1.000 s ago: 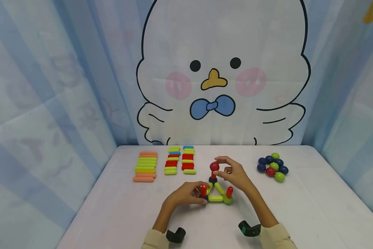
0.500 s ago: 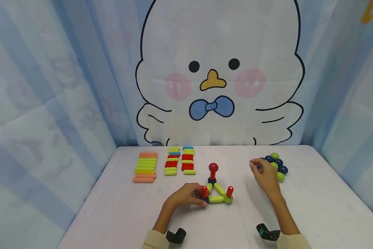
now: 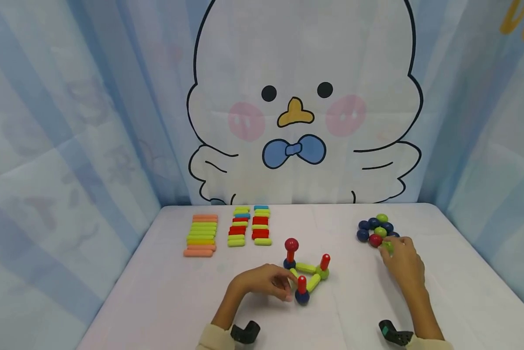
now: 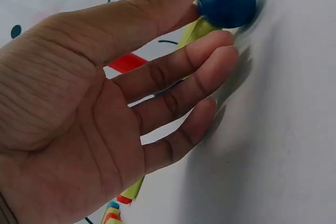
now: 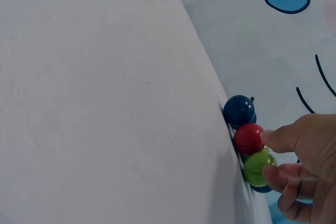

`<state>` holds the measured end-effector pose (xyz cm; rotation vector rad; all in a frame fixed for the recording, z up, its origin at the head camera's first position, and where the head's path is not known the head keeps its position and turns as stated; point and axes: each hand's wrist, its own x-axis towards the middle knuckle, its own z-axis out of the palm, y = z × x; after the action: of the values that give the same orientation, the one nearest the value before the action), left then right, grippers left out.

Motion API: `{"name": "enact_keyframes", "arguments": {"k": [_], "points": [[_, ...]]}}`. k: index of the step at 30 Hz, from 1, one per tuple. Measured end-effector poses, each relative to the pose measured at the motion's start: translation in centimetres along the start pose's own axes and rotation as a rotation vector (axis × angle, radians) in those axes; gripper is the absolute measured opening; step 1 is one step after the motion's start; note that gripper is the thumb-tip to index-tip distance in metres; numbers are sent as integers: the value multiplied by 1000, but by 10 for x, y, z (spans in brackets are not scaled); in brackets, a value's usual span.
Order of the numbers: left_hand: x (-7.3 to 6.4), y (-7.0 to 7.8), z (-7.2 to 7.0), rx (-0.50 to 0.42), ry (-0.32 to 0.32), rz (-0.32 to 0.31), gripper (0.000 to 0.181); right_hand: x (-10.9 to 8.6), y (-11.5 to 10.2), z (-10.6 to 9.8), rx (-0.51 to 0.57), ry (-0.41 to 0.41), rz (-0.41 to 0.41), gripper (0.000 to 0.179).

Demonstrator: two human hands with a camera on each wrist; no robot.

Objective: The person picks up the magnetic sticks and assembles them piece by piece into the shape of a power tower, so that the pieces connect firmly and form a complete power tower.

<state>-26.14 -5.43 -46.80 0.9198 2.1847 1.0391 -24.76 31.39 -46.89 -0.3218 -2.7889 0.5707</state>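
A toy frame stands at mid-table: green rods (image 3: 306, 268) join balls into a triangle with short red rods (image 3: 325, 262) standing up, one capped by a red ball (image 3: 291, 244). My left hand (image 3: 266, 283) has its fingers relaxed beside the front dark blue ball (image 3: 303, 297), thumb tip right at it in the left wrist view. On the right, my right hand (image 3: 403, 260) pinches a green ball (image 5: 257, 170) at the near edge of the ball cluster; its thumb overlaps the red ball (image 5: 249, 139) in the right wrist view. The green ball is partly hidden by fingers.
At the back left lie rows of loose rods: long orange, green and yellow ones (image 3: 202, 232), then two columns of short green, red and blue ones (image 3: 236, 232). Several dark blue balls (image 3: 363, 235) lie behind the right hand. A cartoon curtain (image 3: 294, 184) hangs behind the table.
My right hand has left the frame's red ball and moved right to the cluster, now at the green ball. The frame has turned, its left ball swinging to the front beside my left hand.
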Motion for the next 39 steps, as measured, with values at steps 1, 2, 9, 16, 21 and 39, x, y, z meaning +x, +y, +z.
{"name": "enact_keyframes", "arguments": {"k": [1,2,9,16,21,39], "points": [[-1,-1,-2,-13,51,-19,19,0,0,1,-6,-1,0,38],[-2,-3,-3,-23,121,-41,16,-1,1,2,-9,4,-3,37],[4,-11,3,-85,469,-134,40,-2,5,6,1,54,30,44],[6,-8,10,-31,362,-87,54,-6,11,16,3,21,64,48],[7,-5,11,-15,363,-123,48,-8,11,16,-1,6,63,43],[18,-4,20,3,404,-196,46,-5,-49,-13,475,-182,-306,44]]}}
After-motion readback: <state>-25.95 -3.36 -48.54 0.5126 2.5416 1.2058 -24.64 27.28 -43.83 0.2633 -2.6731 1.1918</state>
